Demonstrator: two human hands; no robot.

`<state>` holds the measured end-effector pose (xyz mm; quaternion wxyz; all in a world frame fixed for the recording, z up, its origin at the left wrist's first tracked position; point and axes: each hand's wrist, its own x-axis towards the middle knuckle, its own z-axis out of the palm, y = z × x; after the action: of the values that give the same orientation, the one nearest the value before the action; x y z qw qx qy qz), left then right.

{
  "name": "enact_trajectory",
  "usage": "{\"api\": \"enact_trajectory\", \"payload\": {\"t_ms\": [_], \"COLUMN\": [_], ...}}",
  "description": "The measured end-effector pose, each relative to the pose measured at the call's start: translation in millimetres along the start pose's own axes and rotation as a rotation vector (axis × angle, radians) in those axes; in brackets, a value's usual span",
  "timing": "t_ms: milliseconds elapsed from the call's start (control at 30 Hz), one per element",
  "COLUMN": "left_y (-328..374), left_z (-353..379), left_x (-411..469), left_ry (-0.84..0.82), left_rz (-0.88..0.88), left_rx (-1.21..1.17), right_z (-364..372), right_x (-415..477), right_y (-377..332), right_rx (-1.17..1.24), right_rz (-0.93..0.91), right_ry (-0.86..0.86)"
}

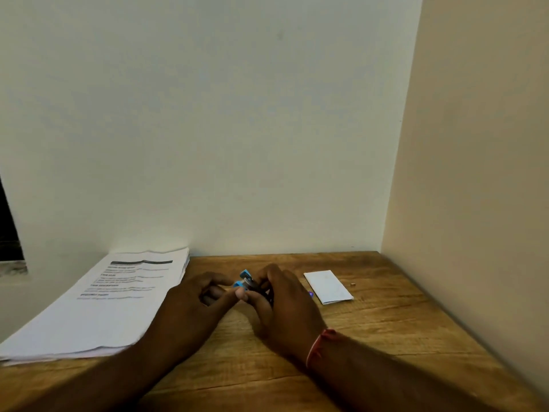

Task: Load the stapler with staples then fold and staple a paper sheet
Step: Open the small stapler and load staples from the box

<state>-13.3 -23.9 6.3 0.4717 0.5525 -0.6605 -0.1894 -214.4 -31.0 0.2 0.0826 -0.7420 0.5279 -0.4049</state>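
Our right hand [282,304], a red thread [319,343] at its wrist, curls round the stapler [244,281] at the middle of the table [371,337], while our left hand [190,310] pinches its blue end. A stack of printed sheets [98,307] lies to the left; a folded white paper [328,286] lies farther right.

This looks like a plain desk nook for paperwork, in a home or a small office (which of the two cannot be told). A wooden table [371,337] sits pushed into a corner of bare painted walls [237,114]. A stack of printed sheets [98,307] lies on it, with a dark window opening [7,227] at the left edge.
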Motion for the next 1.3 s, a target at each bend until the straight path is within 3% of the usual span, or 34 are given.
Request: {"api": "enact_trajectory", "payload": {"t_ms": [133, 400, 733, 1033, 1300], "left_y": [11, 14, 5, -3, -7], "left_z": [1, -4, -8, -12, -15], "left_x": [-5, -8, -5, 6, 7], "left_ry": [-0.051, -0.063, -0.104, -0.003, -0.02], "left_rz": [-0.016, 0.027, 0.08, -0.095, -0.066], "left_rx": [-0.258, -0.225, -0.155, -0.44, -0.318], "right_z": [-1, -15, -12, -21, -22], "right_x": [-2, 0, 0, 10, 10], "right_y": [-5, -6, -2, 11, 24], "right_rx": [0.151, 0.488, 0.495, 0.62, 0.272], "right_rz": [0.027, 0.104, 0.031, 0.194, 0.172], "right_ry": [0.002, -0.073, -0.107, -0.108, -0.129]}}
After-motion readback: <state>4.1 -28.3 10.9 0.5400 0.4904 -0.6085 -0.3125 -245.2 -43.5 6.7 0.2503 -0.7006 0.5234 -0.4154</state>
